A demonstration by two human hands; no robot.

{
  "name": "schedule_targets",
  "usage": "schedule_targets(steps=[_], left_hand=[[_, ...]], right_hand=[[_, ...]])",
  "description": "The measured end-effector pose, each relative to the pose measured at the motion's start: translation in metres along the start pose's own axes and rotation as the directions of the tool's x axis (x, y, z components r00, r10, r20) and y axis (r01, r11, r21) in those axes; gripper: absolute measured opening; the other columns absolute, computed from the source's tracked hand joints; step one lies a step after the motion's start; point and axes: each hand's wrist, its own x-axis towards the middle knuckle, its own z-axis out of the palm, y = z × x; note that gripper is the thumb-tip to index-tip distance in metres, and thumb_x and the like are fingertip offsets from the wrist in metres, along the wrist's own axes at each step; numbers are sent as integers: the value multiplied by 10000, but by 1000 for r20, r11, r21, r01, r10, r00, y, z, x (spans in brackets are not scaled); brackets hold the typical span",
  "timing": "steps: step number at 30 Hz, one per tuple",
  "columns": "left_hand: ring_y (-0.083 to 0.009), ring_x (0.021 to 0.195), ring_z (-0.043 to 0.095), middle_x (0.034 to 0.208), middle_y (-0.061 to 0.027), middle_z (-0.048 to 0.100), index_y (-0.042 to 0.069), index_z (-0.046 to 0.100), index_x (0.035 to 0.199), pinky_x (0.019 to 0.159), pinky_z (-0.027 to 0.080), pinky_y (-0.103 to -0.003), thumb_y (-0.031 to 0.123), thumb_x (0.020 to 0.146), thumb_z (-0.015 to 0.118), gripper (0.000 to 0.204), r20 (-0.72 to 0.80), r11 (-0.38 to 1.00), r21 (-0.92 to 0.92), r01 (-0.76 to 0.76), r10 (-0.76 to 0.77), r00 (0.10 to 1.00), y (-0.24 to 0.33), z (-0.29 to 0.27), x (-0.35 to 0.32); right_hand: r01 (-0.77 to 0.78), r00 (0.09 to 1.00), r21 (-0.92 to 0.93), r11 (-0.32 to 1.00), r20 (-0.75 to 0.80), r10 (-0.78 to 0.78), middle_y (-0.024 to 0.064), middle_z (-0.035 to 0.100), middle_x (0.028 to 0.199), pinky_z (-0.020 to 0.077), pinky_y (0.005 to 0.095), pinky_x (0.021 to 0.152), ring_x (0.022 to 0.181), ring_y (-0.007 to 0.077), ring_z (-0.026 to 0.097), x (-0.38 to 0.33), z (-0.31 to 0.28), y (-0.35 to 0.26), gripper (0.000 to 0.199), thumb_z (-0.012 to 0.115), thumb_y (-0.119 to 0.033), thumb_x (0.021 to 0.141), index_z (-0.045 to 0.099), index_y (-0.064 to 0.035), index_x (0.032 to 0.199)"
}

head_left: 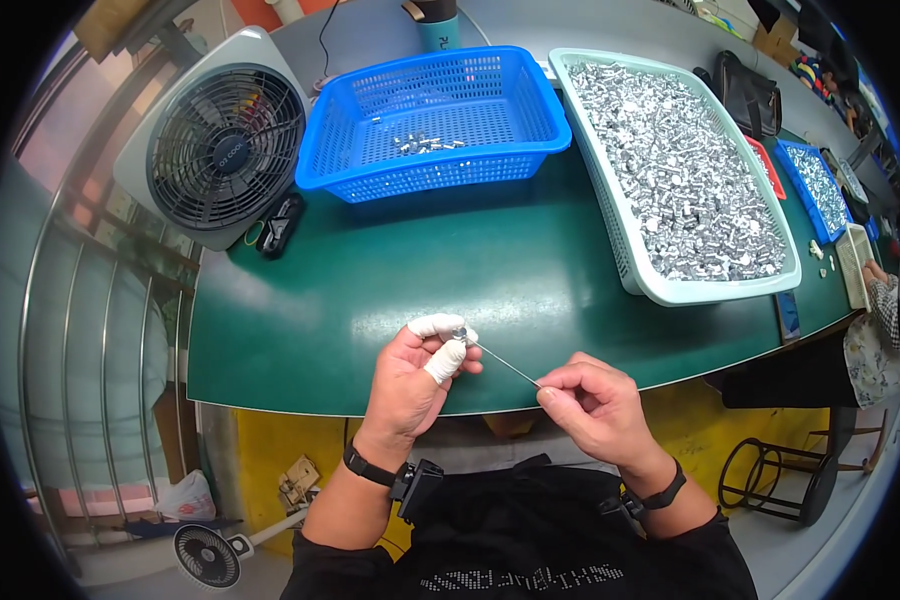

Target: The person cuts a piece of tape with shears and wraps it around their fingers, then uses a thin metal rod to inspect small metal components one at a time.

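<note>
Head view: your left hand (pixel 410 380) has thumb and index finger, both in white finger wraps (pixel 447 364), pinched almost together on a small shiny silver metal part (pixel 460 334), held above the near side of the glossy green tabletop (pixel 370 270).

And your right hand (pixel 598 402) pinches the end of a thin straight grey metal rod (pixel 507 366), other fingers loosely curled. Looks like left anchors, right steers. Can't tell whether the rod's far tip meets the part or your fingers.

Wraps probably guard your skin. Ahead: blue perforated plastic basket (pixel 435 182), few silver pieces (pixel 428 145) inside. Right: pale green plastic tray (pixel 715 292), heaped, probably placed for your right hand.

Agreed. Raised walls are the obstacle at both containers. Left: grey box fan with black grille (pixel 230 150), small black object (pixel 281 226) beside it; neither blocks your hands.
</note>
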Motion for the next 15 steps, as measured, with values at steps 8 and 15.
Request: schedule_targets(steps=[8,15], left_hand=[[-197,899,644,1034,-112,655,33,605,1134,797,548,-328,38,921,664,221,14,999,-44,24,-23,1000,-4,-2,0],[-182,891,649,1025,-99,662,0,607,1136,789,550,-316,-24,916,641,224,55,998,-57,35,-32,998,-1,-2,-2]], right_hand=[[-16,1000,-6,1000,10,16,1,571,787,346,200,538,629,36,463,-1,-1,1,58,685,-7,875,704,-6,930],[-48,999,-4,999,25,48,2,575,786,356,201,539,637,33,477,-2,-2,-2,52,679,5,872,704,-4,917]])
